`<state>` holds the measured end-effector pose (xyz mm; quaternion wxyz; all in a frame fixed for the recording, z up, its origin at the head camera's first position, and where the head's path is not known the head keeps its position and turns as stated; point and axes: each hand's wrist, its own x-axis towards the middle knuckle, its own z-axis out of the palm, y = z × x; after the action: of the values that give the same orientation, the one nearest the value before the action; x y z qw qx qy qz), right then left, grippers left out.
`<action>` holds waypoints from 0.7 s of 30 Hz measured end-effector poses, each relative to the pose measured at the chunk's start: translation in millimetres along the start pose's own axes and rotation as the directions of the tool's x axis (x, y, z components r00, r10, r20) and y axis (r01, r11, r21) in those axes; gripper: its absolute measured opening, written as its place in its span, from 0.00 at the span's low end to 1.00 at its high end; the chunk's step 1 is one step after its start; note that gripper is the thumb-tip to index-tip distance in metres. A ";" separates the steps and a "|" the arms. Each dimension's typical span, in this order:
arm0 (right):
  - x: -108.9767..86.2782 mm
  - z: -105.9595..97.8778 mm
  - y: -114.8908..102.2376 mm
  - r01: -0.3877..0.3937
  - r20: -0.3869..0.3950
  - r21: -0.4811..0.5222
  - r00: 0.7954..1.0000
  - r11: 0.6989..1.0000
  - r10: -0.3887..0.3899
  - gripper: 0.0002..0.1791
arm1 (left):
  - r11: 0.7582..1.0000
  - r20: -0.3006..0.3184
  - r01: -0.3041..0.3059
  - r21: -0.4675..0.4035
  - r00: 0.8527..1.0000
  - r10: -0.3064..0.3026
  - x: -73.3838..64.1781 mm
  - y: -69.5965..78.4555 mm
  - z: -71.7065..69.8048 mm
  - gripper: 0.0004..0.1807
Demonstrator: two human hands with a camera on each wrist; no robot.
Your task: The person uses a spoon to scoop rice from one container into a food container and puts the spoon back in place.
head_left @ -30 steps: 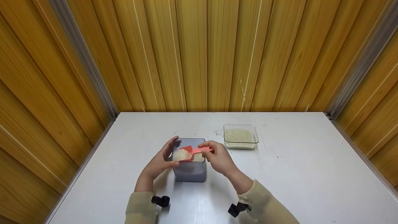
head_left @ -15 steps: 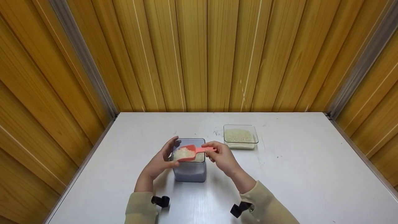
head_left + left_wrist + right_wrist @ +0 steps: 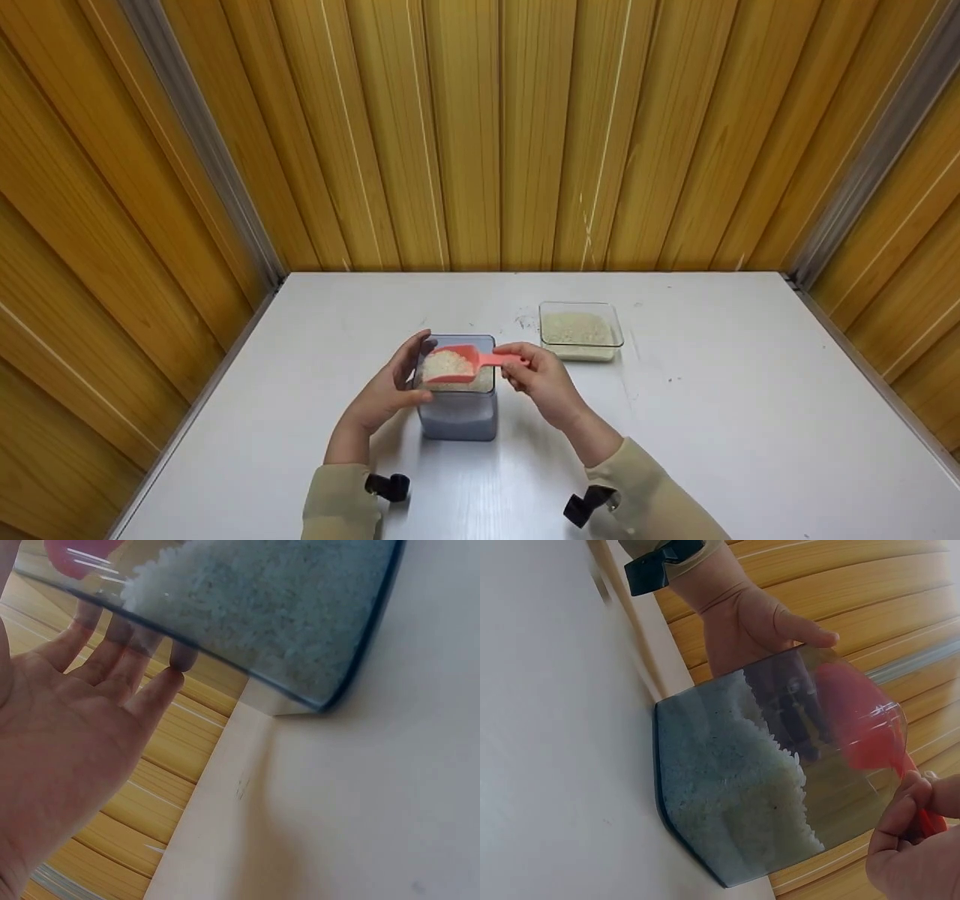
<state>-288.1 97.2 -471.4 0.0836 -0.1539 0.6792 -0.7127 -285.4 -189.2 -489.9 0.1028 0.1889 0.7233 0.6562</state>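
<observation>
A translucent blue-grey container (image 3: pixel 459 416) stands on the white table, part filled with white rice (image 3: pixel 731 787). At its left side, my left hand (image 3: pixel 386 386) holds it, the thumb on the near edge and the fingers along the far left wall. My right hand (image 3: pixel 544 379) pinches the handle of a pink scoop (image 3: pixel 469 360) between thumb and fingers. Heaped with rice, the scoop is roughly level at the container's mouth. In the right wrist view the scoop's pink bowl (image 3: pixel 855 716) shows through the clear upper wall. My left fingers (image 3: pixel 154 697) touch the outside wall in the left wrist view.
A shallow clear glass dish (image 3: pixel 581 352) of pale grain stands farther back, right of the container. Small dark marks (image 3: pixel 525 321) spot the white table (image 3: pixel 720 420). Wood-look panels (image 3: pixel 536 135) rise behind the table and on both sides.
The loaded scoop has risen a little and shifted right, levelling out, with my right hand moving right too. My left hand and the container have stayed in place.
</observation>
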 end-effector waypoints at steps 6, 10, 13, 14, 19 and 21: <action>1.7 -5.2 7.9 -0.039 0.033 0.137 0.999 0.990 0.034 0.17 | 0.999 -0.035 0.032 -0.008 0.999 -0.033 0.5 0.3 2.4 0.62; 2.1 -7.9 9.6 -0.056 0.069 0.229 0.997 0.972 0.041 0.16 | 0.999 -0.046 0.046 -0.008 0.998 -0.046 1.5 0.0 3.2 0.61; 1.6 -10.6 8.8 -0.061 0.102 0.277 0.994 0.959 0.034 0.15 | 0.999 -0.051 0.051 -0.012 0.997 -0.051 1.4 0.5 3.7 0.62; 1.3 -11.6 8.1 -0.063 0.113 0.291 0.993 0.954 0.032 0.14 | 0.998 -0.054 0.053 -0.014 0.997 -0.054 1.1 0.8 3.8 0.62; -0.3 -18.1 2.2 -0.072 0.153 0.352 0.988 0.933 0.019 0.12 | 0.998 -0.052 0.053 -0.019 0.997 -0.053 0.8 0.4 3.3 0.63; -0.9 -21.7 -1.4 -0.068 0.160 0.372 0.987 0.926 0.008 0.11 | 0.999 -0.039 0.042 -0.019 0.998 -0.043 0.8 -0.1 2.4 0.63</action>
<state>-294.3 118.1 -470.8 0.1780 -0.1769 0.5241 -0.8138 -285.2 -186.7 -490.2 0.1040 0.1596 0.7229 0.6642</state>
